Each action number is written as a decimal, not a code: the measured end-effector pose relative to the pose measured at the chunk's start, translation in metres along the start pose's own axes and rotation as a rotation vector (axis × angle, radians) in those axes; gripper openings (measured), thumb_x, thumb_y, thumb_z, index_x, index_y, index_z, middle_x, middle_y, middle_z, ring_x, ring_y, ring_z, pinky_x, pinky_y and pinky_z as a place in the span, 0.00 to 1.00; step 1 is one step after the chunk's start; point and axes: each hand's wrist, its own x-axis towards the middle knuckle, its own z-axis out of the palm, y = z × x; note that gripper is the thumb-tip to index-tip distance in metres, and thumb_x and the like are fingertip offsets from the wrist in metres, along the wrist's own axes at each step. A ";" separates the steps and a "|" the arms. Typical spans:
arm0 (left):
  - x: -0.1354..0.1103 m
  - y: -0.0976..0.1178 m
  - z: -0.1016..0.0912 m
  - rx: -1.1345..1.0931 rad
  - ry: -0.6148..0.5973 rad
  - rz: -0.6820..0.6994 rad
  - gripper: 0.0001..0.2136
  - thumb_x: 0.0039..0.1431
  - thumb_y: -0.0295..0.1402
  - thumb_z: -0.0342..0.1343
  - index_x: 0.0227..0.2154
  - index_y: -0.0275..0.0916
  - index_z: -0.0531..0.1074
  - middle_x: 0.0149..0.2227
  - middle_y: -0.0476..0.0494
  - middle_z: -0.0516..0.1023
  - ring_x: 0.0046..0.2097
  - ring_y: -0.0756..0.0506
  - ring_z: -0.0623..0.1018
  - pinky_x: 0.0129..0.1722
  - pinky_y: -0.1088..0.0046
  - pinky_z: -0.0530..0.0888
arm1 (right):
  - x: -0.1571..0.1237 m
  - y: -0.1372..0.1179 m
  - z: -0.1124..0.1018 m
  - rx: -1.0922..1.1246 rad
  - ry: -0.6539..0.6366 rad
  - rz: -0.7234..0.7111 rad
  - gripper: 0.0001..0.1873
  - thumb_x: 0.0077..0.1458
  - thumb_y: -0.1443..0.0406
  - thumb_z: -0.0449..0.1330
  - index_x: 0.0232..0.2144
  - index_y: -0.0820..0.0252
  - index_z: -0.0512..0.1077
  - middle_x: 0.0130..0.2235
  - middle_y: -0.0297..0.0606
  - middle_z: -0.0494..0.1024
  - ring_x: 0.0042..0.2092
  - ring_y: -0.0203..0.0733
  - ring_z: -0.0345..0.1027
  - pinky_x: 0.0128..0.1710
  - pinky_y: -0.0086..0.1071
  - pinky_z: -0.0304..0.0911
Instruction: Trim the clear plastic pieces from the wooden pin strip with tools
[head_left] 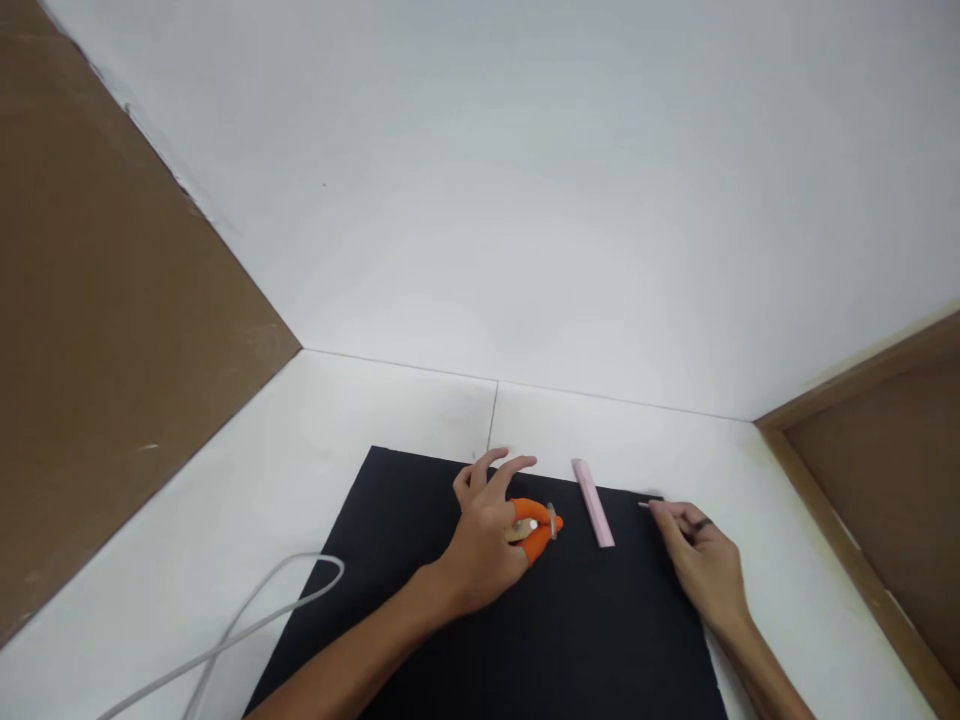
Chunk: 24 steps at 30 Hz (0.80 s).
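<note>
The left hand (484,545) is above a flat, black, rectangular mat (600,630), which lies on a white bench (397,400). Its thumb and index finger wear bright orange finger covers (534,546), and these two fingers are closed together at the tips on a small, clear, flat-looking piece (553,521). The other fingers are raised and spread. Because the piece is held only at the ends of the covers, it could, I think, turn or slip out if the pressure becomes uneven. If it falls, its clear material may be difficult to find again.

The right hand (699,560) is near the far right corner of the mat. Its thumb and finger are pinched on a thin, pale, stick-like object (643,505), of which only a short end is visible; what the rest looks like, I cannot tell. Such a narrow thing could roll between the bare fingers, or be dropped over the mat's edge.

Between the hands lies a long, narrow, pale pink strip (594,503), its far end passing over the mat's edge. If one hand crosses carelessly, it might push this strip away. At the left, a looped, light grey cable (240,635) reaches over the mat's edge, and the left forearm could catch it by a wide movement.
</note>
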 end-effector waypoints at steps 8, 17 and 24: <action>0.003 -0.023 0.024 0.156 -0.016 -0.025 0.07 0.60 0.25 0.67 0.35 0.45 0.86 0.69 0.40 0.73 0.72 0.23 0.62 0.65 0.27 0.54 | -0.011 0.017 0.016 -0.028 0.146 -0.282 0.20 0.67 0.48 0.62 0.44 0.59 0.78 0.48 0.40 0.81 0.49 0.45 0.76 0.54 0.47 0.72; 0.005 -0.030 0.027 0.205 -0.062 -0.031 0.08 0.58 0.25 0.69 0.34 0.47 0.86 0.65 0.43 0.77 0.71 0.24 0.65 0.66 0.26 0.50 | -0.003 0.010 0.020 -0.121 0.228 -0.373 0.34 0.62 0.35 0.55 0.32 0.53 0.84 0.51 0.50 0.82 0.52 0.56 0.73 0.59 0.55 0.61; 0.017 -0.026 0.024 0.238 -0.128 -0.056 0.05 0.58 0.28 0.70 0.31 0.48 0.86 0.61 0.45 0.81 0.69 0.25 0.68 0.65 0.25 0.50 | -0.005 0.010 0.019 -0.133 0.236 -0.413 0.31 0.65 0.38 0.55 0.32 0.53 0.83 0.51 0.49 0.82 0.52 0.57 0.73 0.57 0.53 0.61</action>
